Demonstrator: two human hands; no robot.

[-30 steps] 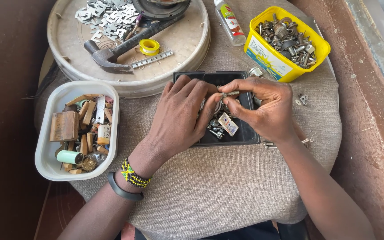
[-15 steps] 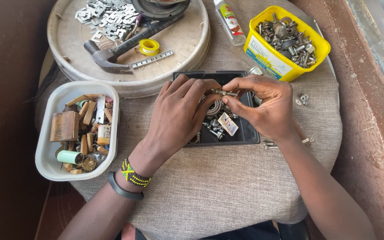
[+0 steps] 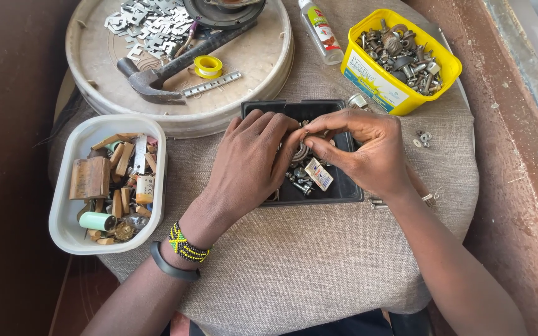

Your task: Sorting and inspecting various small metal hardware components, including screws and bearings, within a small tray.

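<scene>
A black tray [image 3: 347, 193] of small metal parts sits in the middle of a cloth-covered table. Both hands hover over it, fingertips meeting. My left hand [image 3: 249, 163] and my right hand [image 3: 361, 149] pinch a small metal ring-like part [image 3: 301, 151] between them, just above the tray. Most of that part is hidden by the fingers. A beaded band and a black wristband circle my left wrist.
A white tub [image 3: 68, 214] of wooden and metal scraps stands at the left. A round tray [image 3: 263, 59] at the back holds a hammer [image 3: 157, 77], yellow tape roll and metal clips. A yellow tub [image 3: 368, 82] of bolts and a small bottle [image 3: 319, 23] sit back right.
The fingertips of both hands have shifted slightly on the small part over the black tray. Everything else stays where it was.
</scene>
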